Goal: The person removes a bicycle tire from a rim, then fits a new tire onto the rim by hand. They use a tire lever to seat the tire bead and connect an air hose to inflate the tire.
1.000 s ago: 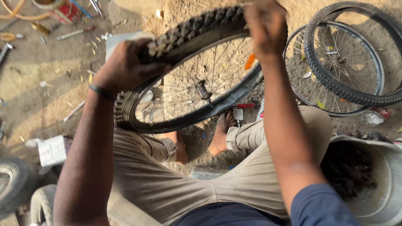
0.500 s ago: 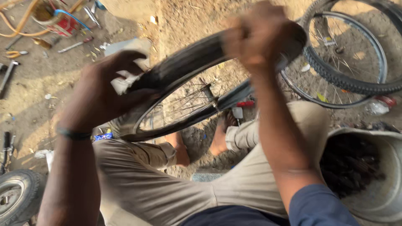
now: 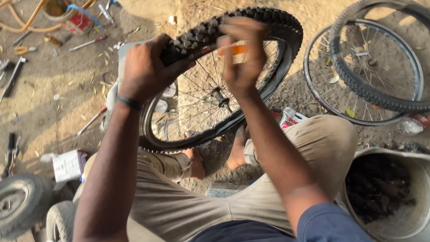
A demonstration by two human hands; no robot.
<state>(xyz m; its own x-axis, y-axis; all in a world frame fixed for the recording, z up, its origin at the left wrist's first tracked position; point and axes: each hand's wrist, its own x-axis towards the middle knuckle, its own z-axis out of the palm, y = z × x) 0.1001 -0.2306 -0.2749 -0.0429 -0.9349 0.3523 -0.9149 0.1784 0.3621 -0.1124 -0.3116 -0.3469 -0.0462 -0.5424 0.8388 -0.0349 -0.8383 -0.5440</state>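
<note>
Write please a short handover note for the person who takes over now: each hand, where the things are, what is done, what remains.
Left hand: grips the knobby tyre at the top of the bicycle wheel.
Right hand: open fingers over the tread, not clamped.
The wheel stands on the ground between the feet.
Second wheel lies on the dirt to the right.
Done: tyre sits around the rim.
Left: whether its bead is fully seated cannot be seen.

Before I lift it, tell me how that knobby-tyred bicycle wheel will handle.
The wheel probably stays stiff: metal rim and taut spokes. Likely light, since the left hand props it by the tyre. Round, so apt to roll once released; the knobby tread should grip well.
</note>
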